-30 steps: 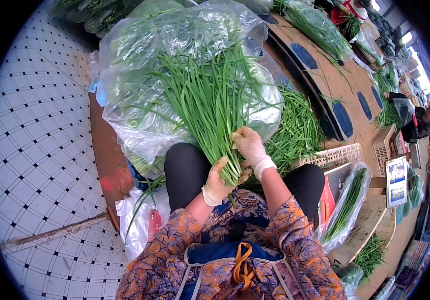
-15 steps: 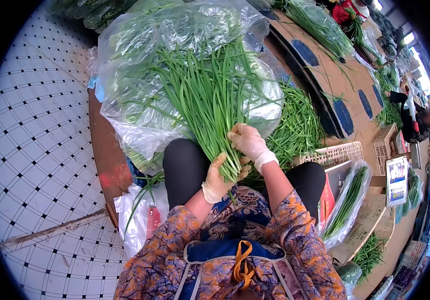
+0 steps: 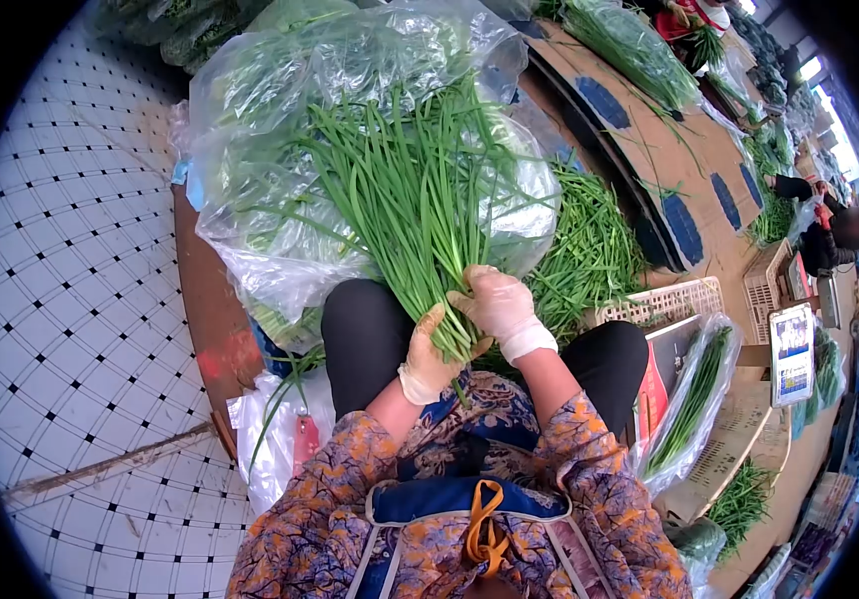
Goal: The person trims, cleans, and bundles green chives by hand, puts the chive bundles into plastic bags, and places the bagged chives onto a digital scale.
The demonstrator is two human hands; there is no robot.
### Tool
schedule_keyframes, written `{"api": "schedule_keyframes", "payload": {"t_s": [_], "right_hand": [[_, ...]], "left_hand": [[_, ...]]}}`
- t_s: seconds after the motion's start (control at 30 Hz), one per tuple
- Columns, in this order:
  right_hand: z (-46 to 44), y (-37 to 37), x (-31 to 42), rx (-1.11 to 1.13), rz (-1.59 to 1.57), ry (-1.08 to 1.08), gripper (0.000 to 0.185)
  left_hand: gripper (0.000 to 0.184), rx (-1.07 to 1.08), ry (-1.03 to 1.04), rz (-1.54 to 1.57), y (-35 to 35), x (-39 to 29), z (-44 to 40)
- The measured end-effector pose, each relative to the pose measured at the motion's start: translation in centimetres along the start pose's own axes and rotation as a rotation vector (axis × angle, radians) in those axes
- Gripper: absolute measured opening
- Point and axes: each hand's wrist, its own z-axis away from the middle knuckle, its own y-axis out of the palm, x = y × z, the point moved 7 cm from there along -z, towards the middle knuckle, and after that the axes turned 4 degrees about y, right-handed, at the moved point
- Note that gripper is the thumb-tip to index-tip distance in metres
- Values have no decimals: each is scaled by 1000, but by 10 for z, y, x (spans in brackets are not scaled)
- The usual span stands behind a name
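A large bunch of garlic chives (image 3: 415,215) fans away from my lap, its pale stem ends toward me. My left hand (image 3: 431,357), in a pale glove, wraps round the stems near their cut ends. On the right side of the bunch, my gloved right hand (image 3: 502,307) is closed with its fingertips on the stems; its palm side is hidden. The leaf tips lie over a clear plastic bag (image 3: 280,225) packed with more greens. A heap of loose chives (image 3: 594,235) lies to the right of the bunch.
A cream plastic crate (image 3: 674,299) stands right of my knee, with a bagged bundle of chives (image 3: 694,399) nearby. A white plastic bag (image 3: 268,429) lies at my left. Brown boards (image 3: 639,130) extend at upper right. Another person (image 3: 834,235) works at far right.
My right hand has shifted slightly down and toward me along the stems. My left hand keeps its hold. At far right, the other person's arms have moved.
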Motion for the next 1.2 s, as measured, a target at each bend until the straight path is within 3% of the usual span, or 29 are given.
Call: {"api": "schedule_keyframes", "payload": {"t_s": [0.2, 0.4, 0.47, 0.57, 0.73, 0.83, 0.9, 0.93, 1.0, 1.07, 1.13, 1.2], "right_hand": [[-4, 12, -13, -20, -10, 22, 22], [11, -12, -25, -192, -468, -56, 17], [22, -22, -21, -221, -426, -119, 16], [34, -20, -3, -170, -118, -199, 17], [20, 14, -3, -117, -3, -125, 16], [16, 25, -10, -114, 39, -85, 18], [14, 24, -27, -96, -391, 14, 14], [15, 24, -28, -99, -392, 13, 14], [23, 40, -38, 59, -1089, 210, 10], [35, 28, -19, 22, -984, -31, 7], [45, 27, -14, 185, -1132, 98, 8], [49, 29, -15, 157, -1069, -11, 8]], "left_hand": [[40, -163, -25, -61, -9, 2, 2], [48, -63, -30, -65, 5, 1, 3], [48, -52, -40, -78, 4, 0, 1], [46, -17, -42, -19, -14, 4, -3], [44, 13, -23, -23, -10, 3, -1], [44, -120, -9, -47, -1, 1, 2], [43, -161, -16, -12, 11, -1, 4], [43, -159, -16, -15, 6, -2, 3], [42, -81, -78, -58, -12, 4, 0], [40, -10, -89, -89, -36, 10, -3], [41, 134, -65, -48, -12, 4, -3], [39, 7, -92, -75, -17, 8, 0]]}}
